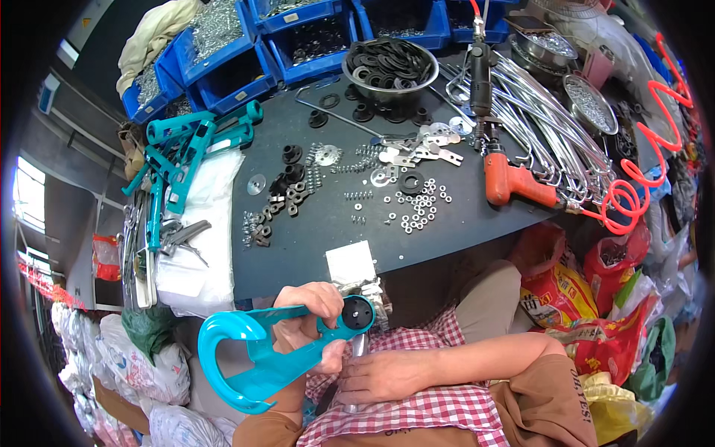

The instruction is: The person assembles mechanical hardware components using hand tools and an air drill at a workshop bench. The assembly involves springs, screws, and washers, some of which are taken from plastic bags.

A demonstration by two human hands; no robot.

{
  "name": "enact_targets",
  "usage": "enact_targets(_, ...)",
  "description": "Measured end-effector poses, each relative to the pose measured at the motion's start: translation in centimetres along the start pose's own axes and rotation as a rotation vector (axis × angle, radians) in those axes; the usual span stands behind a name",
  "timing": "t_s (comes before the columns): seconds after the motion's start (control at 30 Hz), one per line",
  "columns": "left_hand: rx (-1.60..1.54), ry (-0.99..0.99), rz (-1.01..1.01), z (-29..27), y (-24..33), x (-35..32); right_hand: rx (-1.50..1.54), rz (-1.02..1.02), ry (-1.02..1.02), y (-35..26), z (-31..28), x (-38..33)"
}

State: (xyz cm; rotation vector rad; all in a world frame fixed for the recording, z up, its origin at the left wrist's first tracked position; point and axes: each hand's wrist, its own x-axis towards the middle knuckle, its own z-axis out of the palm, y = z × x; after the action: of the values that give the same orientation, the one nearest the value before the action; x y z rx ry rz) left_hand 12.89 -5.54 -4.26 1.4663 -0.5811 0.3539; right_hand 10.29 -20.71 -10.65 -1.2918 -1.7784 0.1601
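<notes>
My left hand [316,299] is closed around a teal plastic caulking gun frame [287,365], held tilted over my lap. Its curved hook-shaped end points left; a black disc [358,313] sits at its round right end. My right hand [387,376] lies just below that end, fingers closed over a silver metal rod [358,346], much of which the hand covers. Metal parts show behind the disc, partly hidden. A white square card [349,262] is at the table's front edge. On the dark table [305,257] lie springs [314,179], small nuts [424,210] and metal plates [443,155].
An orange-red air screwdriver [514,180] on a red coiled hose [633,195] lies right, beside bent metal rods [555,123]. More teal frames [190,160] are piled left. Behind stand blue bins [313,45] and a steel bowl [391,93] of black rings. Bags [562,298] crowd the right floor.
</notes>
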Motion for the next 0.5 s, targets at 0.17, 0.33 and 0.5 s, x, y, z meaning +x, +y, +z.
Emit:
enact_targets(0.17, -0.134, -0.056, -0.025, 0.0, -0.1, 0.3, 0.217, -0.031, 0.013, 1.0, -1.5, 0.0)
enact_targets(0.33, -0.079, -0.146, -0.099, -0.7, 0.3, 0.3, -0.169, 0.534, 0.408, 8.3, -14.5, -0.6)
enact_targets(0.5, 0.229, -0.105, -0.072, -0.5, -1.7, -2.3, -0.821, 0.562, 0.024, 16.4, -18.5, -1.6)
